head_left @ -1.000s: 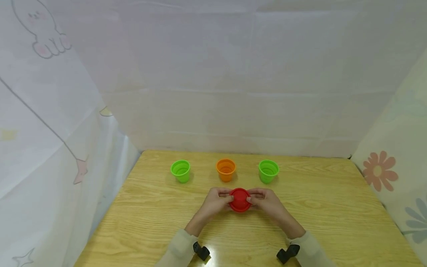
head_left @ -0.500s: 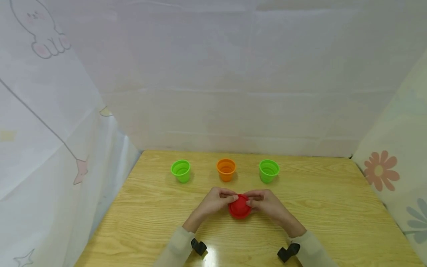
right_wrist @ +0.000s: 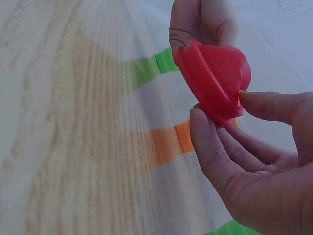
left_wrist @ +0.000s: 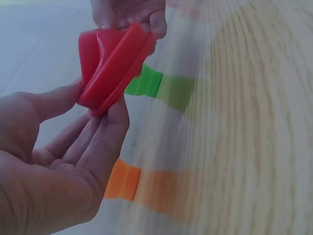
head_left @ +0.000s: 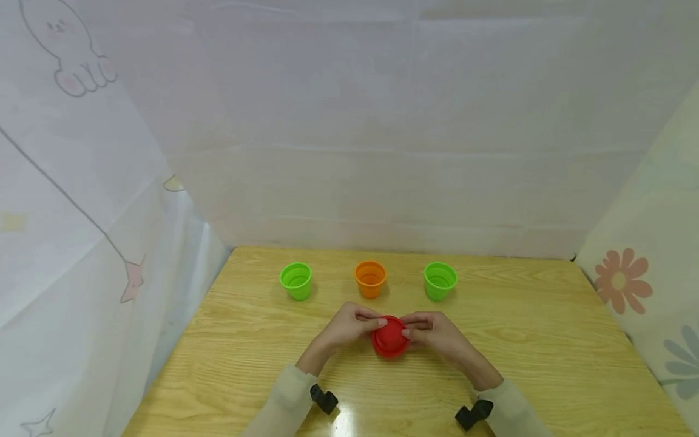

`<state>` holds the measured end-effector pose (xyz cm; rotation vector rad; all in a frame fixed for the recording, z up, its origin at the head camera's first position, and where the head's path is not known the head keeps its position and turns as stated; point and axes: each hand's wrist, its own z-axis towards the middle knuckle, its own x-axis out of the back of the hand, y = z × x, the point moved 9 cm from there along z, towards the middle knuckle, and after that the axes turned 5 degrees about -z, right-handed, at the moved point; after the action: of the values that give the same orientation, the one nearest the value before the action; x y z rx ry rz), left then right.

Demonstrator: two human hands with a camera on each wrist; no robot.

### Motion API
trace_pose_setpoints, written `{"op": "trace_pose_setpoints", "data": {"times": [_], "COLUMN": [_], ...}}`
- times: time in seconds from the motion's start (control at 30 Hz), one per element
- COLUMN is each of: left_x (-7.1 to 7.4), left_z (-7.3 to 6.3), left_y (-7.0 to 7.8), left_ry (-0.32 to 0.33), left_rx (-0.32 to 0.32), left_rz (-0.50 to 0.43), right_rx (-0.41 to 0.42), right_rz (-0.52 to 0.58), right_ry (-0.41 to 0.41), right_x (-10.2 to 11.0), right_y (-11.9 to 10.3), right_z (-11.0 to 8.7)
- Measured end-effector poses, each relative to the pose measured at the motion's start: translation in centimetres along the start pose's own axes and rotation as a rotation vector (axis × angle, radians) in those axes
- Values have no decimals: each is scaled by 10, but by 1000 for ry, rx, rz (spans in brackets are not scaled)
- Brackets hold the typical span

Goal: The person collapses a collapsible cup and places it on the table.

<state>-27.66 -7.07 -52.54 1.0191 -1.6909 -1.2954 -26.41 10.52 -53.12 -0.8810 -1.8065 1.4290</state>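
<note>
A red collapsible cup (head_left: 390, 340), folded down to a squat shape, is held off the table between my two hands. My left hand (head_left: 348, 326) pinches its left edge, thumb on the near face and fingers behind the rim. On the right edge, my right hand (head_left: 437, 335) grips it in the same way. In the left wrist view the red cup (left_wrist: 115, 63) is tilted, and its wall looks creased and pushed in. The right wrist view shows the thumb pressing the soft wall of the cup (right_wrist: 215, 81). The inside of the cup is hidden.
Beyond my hands, three upright cups stand in a row: a green cup (head_left: 297, 281) at left, an orange cup (head_left: 370, 279) in the middle and another green cup (head_left: 440, 281) at right. The wooden table (head_left: 524, 340) ends at a white cloth backdrop (head_left: 404, 139).
The red cup has shifted slightly towards me and to the left, with a small change in tilt. Both hands keep hold of it. The cups in the row have not moved.
</note>
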Motion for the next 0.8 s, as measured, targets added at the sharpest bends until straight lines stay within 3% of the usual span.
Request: {"op": "trace_pose_setpoints", "data": {"times": [0.17, 0.4, 0.63, 0.8], "left_x": [8, 5, 2, -3], "left_z": [-1, -1, 0, 4], "left_y": [-7, -14, -14, -16], "left_ry": [88, 147, 183, 114], "left_rx": [17, 34, 25, 53], "left_rz": [-124, -293, -311, -280], "right_rx": [-22, -46, -51, -32], "right_rz": [51, 87, 128, 133], "right_ry": [-2, 22, 71, 95], "right_x": [-1, 1, 5, 8], "right_y": [3, 7, 5, 5], "right_z": [0, 0, 0, -1]}}
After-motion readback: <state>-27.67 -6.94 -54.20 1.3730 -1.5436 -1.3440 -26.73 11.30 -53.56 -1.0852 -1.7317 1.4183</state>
